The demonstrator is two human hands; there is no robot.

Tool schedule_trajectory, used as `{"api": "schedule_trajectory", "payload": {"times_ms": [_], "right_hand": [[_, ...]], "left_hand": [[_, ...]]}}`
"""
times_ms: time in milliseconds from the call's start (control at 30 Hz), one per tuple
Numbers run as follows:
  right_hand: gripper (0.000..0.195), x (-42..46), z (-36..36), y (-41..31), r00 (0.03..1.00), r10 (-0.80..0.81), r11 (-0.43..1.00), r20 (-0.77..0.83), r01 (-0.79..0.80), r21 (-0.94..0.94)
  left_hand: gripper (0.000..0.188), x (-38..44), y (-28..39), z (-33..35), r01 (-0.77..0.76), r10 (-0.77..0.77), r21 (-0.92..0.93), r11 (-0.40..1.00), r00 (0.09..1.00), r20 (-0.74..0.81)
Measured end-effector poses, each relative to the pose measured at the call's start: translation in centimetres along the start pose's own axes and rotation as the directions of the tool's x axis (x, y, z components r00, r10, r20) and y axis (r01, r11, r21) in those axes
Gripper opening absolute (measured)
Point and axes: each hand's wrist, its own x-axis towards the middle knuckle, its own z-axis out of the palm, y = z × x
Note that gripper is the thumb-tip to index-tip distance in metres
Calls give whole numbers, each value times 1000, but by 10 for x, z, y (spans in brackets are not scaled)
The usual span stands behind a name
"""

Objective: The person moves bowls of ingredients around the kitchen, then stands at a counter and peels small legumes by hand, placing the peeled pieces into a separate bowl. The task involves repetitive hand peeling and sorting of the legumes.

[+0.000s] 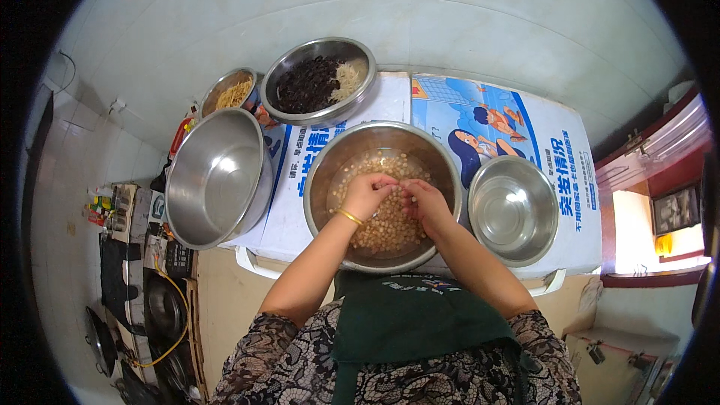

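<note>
A large steel basin (316, 191) stands before me with many pale beans or kernels (382, 236) lying in water. Over it, my left hand (368, 194), with a gold bangle at the wrist, pinches thumb and forefinger together. Close beside it, my right hand (422, 202) has its fingers curled, its fingertips meeting those of the left. A small pale piece, likely one of the kernels, seems to be between the fingertips; which hand grips it is hard to tell. Some kernels also show by the right fingers.
An empty steel basin (225, 180) tilts at the left, and a smaller steel bowl (506, 214) sits at the right. Behind are a basin of dark and pale shredded food (309, 84) and a bowl of yellowish strips (233, 94). A printed covering (568, 236) lies under them.
</note>
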Motion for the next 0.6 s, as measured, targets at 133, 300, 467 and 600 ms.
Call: {"api": "schedule_trajectory", "payload": {"times_ms": [133,300,467,600], "right_hand": [[18,-1,2,0,989,-72,996,131,65,55],[19,-1,2,2,985,-30,999,170,34,-20],[18,-1,2,2,990,-22,1000,137,23,-9],[18,-3,2,1,989,-27,1000,143,27,7]], "left_hand": [[14,-15,3,4,48,-60,-454,890,998,-12],[15,-21,-5,5,18,-48,-466,885,997,-53],[20,-19,-10,5,52,-105,-456,889,990,-91],[19,-21,-8,6,-31,-13,-363,931,993,-119]]}}
